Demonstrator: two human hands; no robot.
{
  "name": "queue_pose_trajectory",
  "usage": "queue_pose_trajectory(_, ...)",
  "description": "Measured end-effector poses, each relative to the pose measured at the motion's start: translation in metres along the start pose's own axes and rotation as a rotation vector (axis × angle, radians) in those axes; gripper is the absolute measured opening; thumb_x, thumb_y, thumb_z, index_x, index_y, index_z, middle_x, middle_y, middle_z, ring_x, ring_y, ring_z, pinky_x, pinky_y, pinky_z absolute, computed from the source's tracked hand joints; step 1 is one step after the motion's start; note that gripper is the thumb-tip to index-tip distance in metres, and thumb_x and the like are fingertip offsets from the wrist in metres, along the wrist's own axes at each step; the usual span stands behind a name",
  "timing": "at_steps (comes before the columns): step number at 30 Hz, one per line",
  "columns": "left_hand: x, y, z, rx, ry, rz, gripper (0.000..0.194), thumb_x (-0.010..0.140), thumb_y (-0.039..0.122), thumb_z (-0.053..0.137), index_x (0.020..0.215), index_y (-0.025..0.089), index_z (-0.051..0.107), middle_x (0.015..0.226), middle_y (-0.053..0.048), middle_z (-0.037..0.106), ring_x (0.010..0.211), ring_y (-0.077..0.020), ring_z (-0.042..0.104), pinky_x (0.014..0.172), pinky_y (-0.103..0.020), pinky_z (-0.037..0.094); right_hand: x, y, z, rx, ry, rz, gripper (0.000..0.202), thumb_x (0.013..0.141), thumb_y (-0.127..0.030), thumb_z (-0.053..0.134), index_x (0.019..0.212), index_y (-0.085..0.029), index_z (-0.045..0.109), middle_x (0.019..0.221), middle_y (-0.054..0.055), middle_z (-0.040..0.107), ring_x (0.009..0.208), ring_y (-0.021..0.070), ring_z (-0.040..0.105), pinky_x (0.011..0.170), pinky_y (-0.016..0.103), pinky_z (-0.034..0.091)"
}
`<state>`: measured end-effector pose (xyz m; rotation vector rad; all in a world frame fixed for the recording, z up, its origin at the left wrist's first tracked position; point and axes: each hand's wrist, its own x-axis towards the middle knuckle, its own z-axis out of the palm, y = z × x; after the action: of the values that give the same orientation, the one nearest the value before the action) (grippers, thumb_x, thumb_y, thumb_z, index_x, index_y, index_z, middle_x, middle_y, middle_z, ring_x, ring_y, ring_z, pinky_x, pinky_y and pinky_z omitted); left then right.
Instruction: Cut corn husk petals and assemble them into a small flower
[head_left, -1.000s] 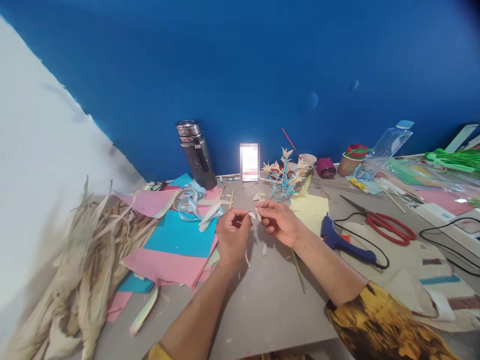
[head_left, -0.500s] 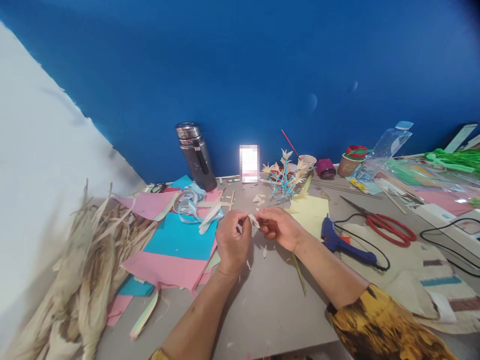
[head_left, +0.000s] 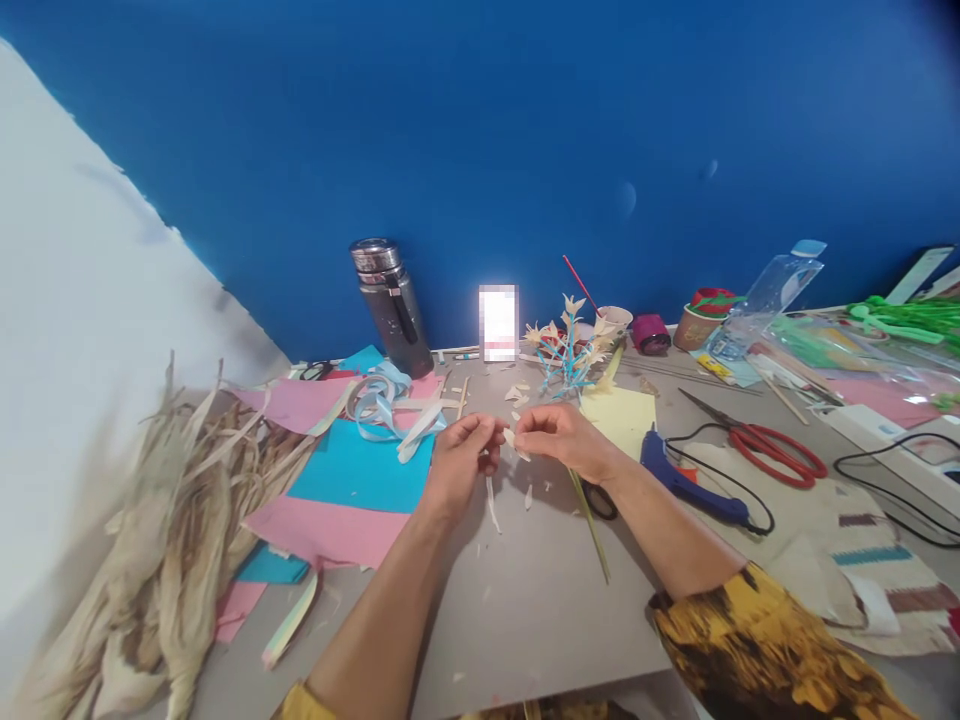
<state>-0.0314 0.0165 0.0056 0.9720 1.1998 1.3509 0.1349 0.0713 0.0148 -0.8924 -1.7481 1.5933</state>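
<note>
Low over the middle of the table, my two hands are close together. My right hand (head_left: 559,440) pinches a small pale petal-shaped piece (head_left: 510,438), which looks like dried husk. My left hand (head_left: 466,450) is just left of it with curled fingers, thumb against fingertips; what they grip, if anything, is too small to make out. Beneath them lie a loose pale petal (head_left: 529,497) and a thin white strip (head_left: 492,505). Behind my right hand stands a bunch of pale flowers on blue stems (head_left: 571,350). A green stalk (head_left: 591,525) lies below my right wrist.
At left are dried husks (head_left: 180,530), blue paper (head_left: 352,470), pale blue ribbon (head_left: 382,400) and a dark flask (head_left: 394,310). To the right lie a blue glue gun (head_left: 694,485), its black cord, red-handled scissors (head_left: 780,455) and a white power strip (head_left: 892,455).
My left hand has turned and drawn slightly away, its fingers loosened from the tight pinch on the petal. My right hand has shifted slightly and keeps the petal. A dark loop now shows under my right wrist.
</note>
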Motion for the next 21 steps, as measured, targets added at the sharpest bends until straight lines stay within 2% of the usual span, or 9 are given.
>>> queue_pose_trajectory(3, -0.001, 0.004, -0.004, 0.029, -0.122, -0.015, 0.028, 0.08, 0.043, 0.067, 0.074, 0.015, 0.067, 0.06, 0.002, 0.05, 0.052, -0.008, 0.042, 0.05, -0.022, 0.031, -0.001, 0.0, -0.009, -0.069, -0.128, 0.007, 0.015, 0.075, -0.03, 0.071, 0.07, -0.016, 0.066, 0.065, -0.002, 0.061, 0.06, 0.0112, 0.049, 0.057, 0.025, 0.033)
queue_pose_trajectory(6, -0.002, 0.007, -0.007, 0.014, -0.192, -0.06, 0.026, 0.076, 0.039, 0.073, 0.069, 0.016, 0.062, 0.057, 0.002, 0.05, 0.05, -0.0072, 0.04, 0.05, -0.022, 0.029, -0.002, 0.0, -0.016, -0.097, -0.184, 0.006, 0.014, 0.075, -0.029, 0.071, 0.073, -0.016, 0.067, 0.067, -0.001, 0.063, 0.062, 0.0121, 0.051, 0.059, 0.025, 0.035)
queue_pose_trajectory(13, -0.002, 0.011, -0.007, -0.051, -0.305, -0.192, 0.025, 0.067, 0.034, 0.08, 0.069, 0.016, 0.062, 0.057, 0.001, 0.052, 0.05, -0.0087, 0.043, 0.049, -0.022, 0.03, -0.006, -0.009, -0.021, -0.111, -0.214, 0.0, 0.014, 0.073, -0.03, 0.071, 0.07, -0.017, 0.067, 0.065, -0.001, 0.06, 0.061, 0.0122, 0.048, 0.057, 0.025, 0.033)
queue_pose_trajectory(21, -0.003, 0.012, -0.009, -0.171, -0.352, -0.281, 0.029, 0.066, 0.035, 0.084, 0.072, 0.015, 0.063, 0.061, 0.0, 0.056, 0.051, -0.008, 0.047, 0.048, -0.021, 0.03, -0.004, -0.007, -0.027, 0.034, -0.183, 0.042, 0.022, 0.078, -0.035, 0.064, 0.069, -0.016, 0.069, 0.064, 0.001, 0.06, 0.056, 0.0106, 0.043, 0.051, 0.025, 0.027)
